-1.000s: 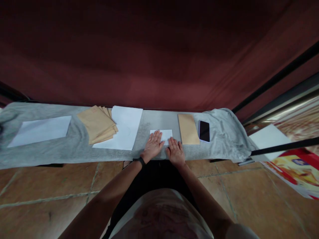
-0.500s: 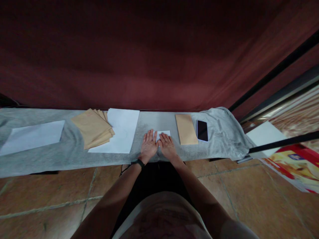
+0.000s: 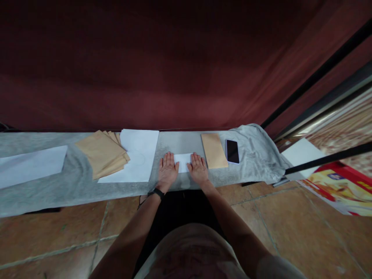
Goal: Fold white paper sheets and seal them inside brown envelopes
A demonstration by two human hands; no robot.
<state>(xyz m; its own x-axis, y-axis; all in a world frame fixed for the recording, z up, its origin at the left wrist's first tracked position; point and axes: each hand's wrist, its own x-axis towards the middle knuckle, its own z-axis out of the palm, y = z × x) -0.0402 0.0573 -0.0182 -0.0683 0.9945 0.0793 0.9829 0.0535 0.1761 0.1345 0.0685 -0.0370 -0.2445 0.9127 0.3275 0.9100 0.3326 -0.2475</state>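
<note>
A small folded white paper lies on the grey cloth in front of me. My left hand rests flat on the paper's left end, fingers stretched out. My right hand lies flat on its right end, fingers spread. A black band circles my left wrist. Just right of my right hand is a single brown envelope, and beyond it a black phone.
A large white sheet and a fanned stack of brown envelopes lie to the left, with another white sheet farther left. A dark red curtain hangs behind. Tiled floor below; a white sheet and a colourful poster at right.
My hands, pressed close together over the middle of the folded paper half a second ago, have slid apart to its two ends. The view has shifted slightly.
</note>
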